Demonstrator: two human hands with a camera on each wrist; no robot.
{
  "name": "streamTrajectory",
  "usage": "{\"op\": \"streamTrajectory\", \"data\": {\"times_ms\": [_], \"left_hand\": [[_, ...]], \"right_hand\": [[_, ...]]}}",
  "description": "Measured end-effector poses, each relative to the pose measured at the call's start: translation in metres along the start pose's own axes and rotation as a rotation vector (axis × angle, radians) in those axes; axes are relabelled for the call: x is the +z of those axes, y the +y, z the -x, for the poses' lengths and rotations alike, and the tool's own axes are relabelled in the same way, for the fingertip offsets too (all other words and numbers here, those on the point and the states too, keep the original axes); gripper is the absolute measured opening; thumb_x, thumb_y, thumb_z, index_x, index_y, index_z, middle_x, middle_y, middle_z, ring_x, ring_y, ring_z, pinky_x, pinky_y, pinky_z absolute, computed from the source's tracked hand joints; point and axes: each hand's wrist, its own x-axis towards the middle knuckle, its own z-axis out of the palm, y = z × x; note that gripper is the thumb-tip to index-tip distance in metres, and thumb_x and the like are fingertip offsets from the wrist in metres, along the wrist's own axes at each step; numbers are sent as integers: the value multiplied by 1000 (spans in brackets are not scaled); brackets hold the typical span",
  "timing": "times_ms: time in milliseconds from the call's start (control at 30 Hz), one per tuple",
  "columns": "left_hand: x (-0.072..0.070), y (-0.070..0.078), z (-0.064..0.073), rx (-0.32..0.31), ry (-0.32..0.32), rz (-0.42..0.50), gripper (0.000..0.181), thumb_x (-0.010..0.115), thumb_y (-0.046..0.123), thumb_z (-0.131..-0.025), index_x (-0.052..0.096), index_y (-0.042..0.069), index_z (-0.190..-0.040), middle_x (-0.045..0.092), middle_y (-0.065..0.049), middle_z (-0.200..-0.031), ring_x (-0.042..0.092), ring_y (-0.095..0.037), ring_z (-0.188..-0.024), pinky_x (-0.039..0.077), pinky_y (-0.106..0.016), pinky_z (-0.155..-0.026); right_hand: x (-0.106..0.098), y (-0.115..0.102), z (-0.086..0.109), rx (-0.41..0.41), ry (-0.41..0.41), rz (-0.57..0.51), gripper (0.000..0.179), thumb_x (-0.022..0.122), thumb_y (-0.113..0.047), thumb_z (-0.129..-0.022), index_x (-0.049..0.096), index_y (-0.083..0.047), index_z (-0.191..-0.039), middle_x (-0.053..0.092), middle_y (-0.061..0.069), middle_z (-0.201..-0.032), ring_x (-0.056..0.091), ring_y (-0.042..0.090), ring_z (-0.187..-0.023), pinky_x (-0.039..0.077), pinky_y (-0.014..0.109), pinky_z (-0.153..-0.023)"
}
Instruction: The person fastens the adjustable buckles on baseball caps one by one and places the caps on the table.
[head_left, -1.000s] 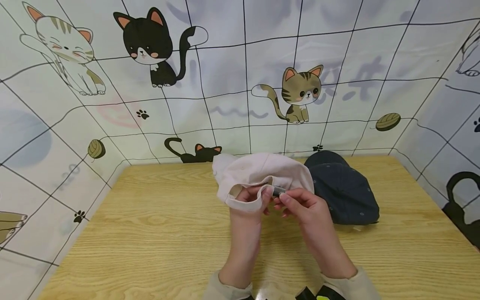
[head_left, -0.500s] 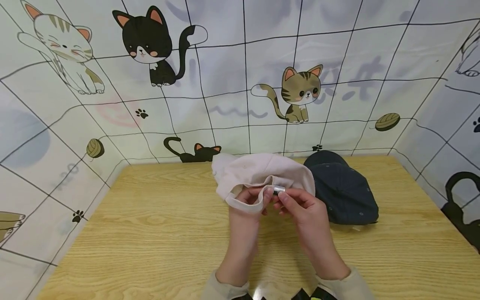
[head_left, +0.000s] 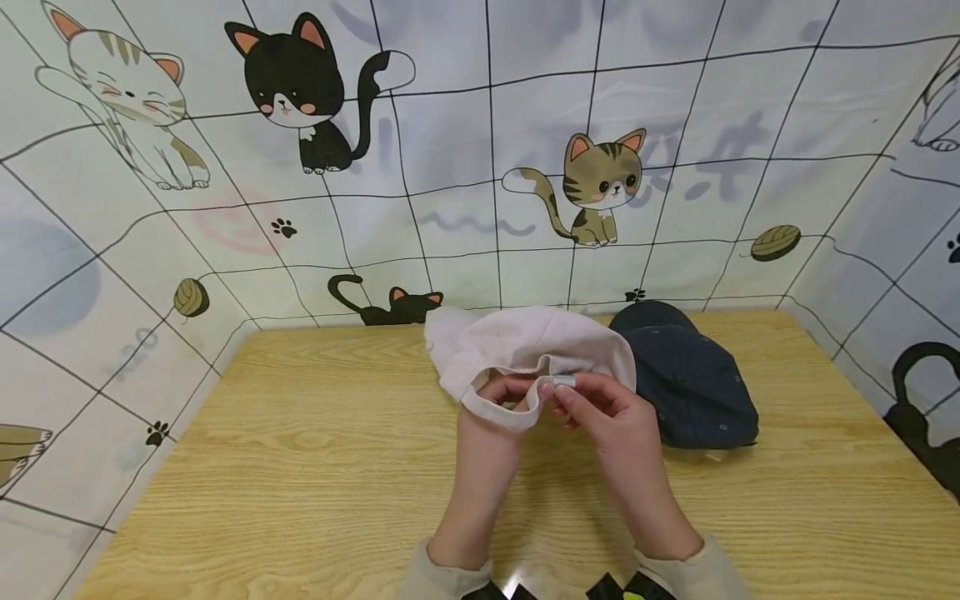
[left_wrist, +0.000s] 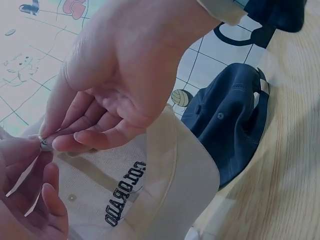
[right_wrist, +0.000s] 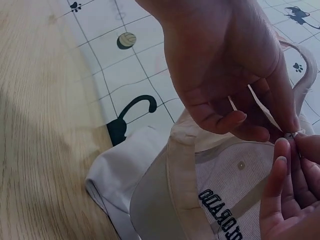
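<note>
Pale pink cloth cap with a strap at its back (head_left: 555,333) is sitting above the light wooden table (head_left: 300,442), near its far edge, and both hands are working at its back opening. The left hand (right_wrist: 225,70) is pinching the pink cloth strap (head_left: 498,415), and some of its fingers are showing through the gap behind that strap. The right hand (head_left: 611,421) is pinching a small silver metal piece (head_left: 564,381) between thumb and finger, right at the strap's end. Its other fingers are curling loosely.

It seems the hands are fiddling with the strap where it is meeting the metal piece. I am guessing that the next bit is needing a steady left pinch and tiny, careful right finger moves, because the strap could be slipping away. Whether the end is going through the metal, I cannot tell.

The pink cap is making a hollow like a bowl, and dark stitched letters (left_wrist: 125,192) are showing on its inside. Its deepest part is hiding from view. Just beside it, on the right, a dark navy blue cloth cap (head_left: 686,383) is resting on the table.
</note>
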Motion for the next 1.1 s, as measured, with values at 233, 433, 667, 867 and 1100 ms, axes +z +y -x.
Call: {"op": "streamTrajectory", "data": {"times_ms": [233, 433, 667, 867, 1100], "left_hand": [[2, -8, -2, 23, 2, 0, 10, 69, 11, -78, 65, 5, -85, 62, -3, -84, 55, -11, -79, 48, -36, -69], [4, -27, -5, 69, 14, -39, 17, 69, 28, -78, 66, 14, -88, 62, 3, -83, 53, -10, -78, 46, -27, -64], [-1, -12, -3, 43, -41, 7, 14, 67, 20, -81, 66, 9, -90, 63, 0, -84, 52, -12, -79, 45, -27, -64], [-1, -1, -1, -18, -37, 43, 12, 66, 11, -81, 65, 4, -91, 62, -4, -82, 51, -13, -73, 42, -22, -58], [-3, -1, -2, -8, -30, 47, 13, 68, 11, -80, 63, 5, -90, 61, -2, -84, 53, -13, -74, 44, -25, -60]], "right_hand": [[8, -18, 3, 30, 4, 71, 24, 66, -15, -81, 61, 3, -96, 63, 17, -79, 60, 26, -69, 49, 30, -55], [19, -49, 8, 154, 36, 160, 27, 68, -20, -79, 59, 1, -93, 63, 9, -76, 60, 23, -70, 49, 29, -60], [7, -29, 4, 4, -25, 208, 23, 69, -17, -78, 61, -5, -97, 65, 12, -83, 62, 24, -74, 51, 34, -62], [7, -29, 5, -79, -50, 199, 23, 65, -19, -82, 61, -10, -102, 66, 7, -87, 64, 19, -76, 51, 32, -64], [17, -62, 12, -34, -93, 273, 21, 61, -17, -85, 59, -7, -102, 66, 9, -90, 64, 21, -81, 52, 31, -63]]}}
